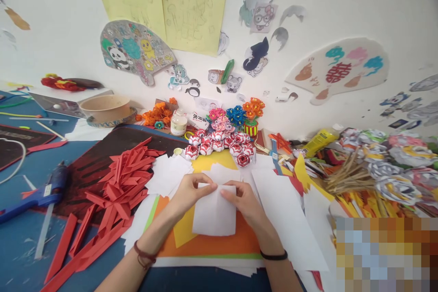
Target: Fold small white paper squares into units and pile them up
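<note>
At the far left I see a blue glue gun [41, 194] lying on the blue table [20, 246]. Right of it, a heap of folded red strips [119, 187] spreads over a dark mat [102, 155], with more strips trailing toward the near edge. Behind the mat stands a brown bowl [105, 107]. Loose white squares [167, 173] lie just beside the red heap.

My left hand [190, 191] pinches the top left corner of a white sheet [215, 212], fingers curled over its upper edge. The sheet lies flat in front of me on orange paper [205, 244], with a yellow piece [183, 232] poking out beneath its left side. My right hand [241, 198] grips the sheet's top edge just beside the left, thumb on top.

Beyond the hands sits a cluster of red-and-white paper balls [222, 143], with a small jar [178, 123] to its left and paper flowers [236, 116] behind. Farther right lie a yellow tube [320, 141], a bundle of sticks [349, 175] and piled paper roses [400, 164].
</note>
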{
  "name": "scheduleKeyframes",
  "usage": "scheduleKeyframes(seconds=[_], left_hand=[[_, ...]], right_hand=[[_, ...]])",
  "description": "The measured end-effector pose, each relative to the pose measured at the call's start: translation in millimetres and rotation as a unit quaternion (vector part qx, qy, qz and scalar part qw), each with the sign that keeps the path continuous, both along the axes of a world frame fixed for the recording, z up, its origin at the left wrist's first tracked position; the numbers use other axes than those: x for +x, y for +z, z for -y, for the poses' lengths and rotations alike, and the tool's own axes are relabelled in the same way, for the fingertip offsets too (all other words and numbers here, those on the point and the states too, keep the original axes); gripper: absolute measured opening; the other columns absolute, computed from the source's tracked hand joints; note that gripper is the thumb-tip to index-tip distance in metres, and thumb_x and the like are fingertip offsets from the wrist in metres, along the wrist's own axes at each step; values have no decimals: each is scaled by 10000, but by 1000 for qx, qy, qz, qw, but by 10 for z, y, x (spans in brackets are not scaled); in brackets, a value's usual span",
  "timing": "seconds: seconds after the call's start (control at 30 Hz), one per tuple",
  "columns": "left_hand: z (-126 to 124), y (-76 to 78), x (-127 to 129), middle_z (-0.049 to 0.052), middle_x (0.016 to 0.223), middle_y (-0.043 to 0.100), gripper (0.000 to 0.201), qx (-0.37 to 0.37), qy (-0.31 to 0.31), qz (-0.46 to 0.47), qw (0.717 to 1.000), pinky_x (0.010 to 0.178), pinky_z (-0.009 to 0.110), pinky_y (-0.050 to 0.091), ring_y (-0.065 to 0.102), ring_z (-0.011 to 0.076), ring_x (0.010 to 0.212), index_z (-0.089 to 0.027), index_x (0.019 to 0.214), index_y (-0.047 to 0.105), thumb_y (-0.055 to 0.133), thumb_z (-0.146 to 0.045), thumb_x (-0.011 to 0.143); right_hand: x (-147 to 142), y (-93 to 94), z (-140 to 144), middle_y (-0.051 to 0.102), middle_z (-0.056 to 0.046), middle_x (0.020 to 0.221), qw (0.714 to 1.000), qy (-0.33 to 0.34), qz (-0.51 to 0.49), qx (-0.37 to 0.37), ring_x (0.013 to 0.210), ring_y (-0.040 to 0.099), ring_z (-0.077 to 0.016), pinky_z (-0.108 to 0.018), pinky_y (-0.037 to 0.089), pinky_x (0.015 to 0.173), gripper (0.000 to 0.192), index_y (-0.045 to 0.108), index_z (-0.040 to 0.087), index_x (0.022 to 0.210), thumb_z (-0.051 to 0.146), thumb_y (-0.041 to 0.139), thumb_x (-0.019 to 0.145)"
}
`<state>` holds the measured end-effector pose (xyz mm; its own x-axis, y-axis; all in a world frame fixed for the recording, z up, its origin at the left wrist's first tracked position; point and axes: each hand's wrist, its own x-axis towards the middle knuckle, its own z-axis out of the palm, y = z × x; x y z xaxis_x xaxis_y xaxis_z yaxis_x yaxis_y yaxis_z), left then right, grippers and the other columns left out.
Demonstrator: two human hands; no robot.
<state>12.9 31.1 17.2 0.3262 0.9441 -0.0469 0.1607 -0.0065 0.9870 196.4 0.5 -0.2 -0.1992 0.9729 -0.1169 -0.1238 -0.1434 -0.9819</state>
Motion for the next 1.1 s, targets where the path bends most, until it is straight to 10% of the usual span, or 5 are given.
scheduleKeyframes(seconds=[0.6,1.1], left_hand=[[35,17,8,22,796,668,191,69,-84,-62,992,640,227,390,572,156,751,-166,795,665,547,-316,805],[89,26,57,9,841,648,195,107,-24,-62,992,685,228,374,564,153,812,-175,821,619,489,-316,855]], right_hand=[[-1,25,-2,653,-25,748,993,30,96,68,703,567,-147,-225,423,604,195,692,154,760,328,617,802],[-81,8,7,630,-9,692,997,-37,30,53,628,540,-121,-211,413,572,198,671,147,732,336,638,784]])
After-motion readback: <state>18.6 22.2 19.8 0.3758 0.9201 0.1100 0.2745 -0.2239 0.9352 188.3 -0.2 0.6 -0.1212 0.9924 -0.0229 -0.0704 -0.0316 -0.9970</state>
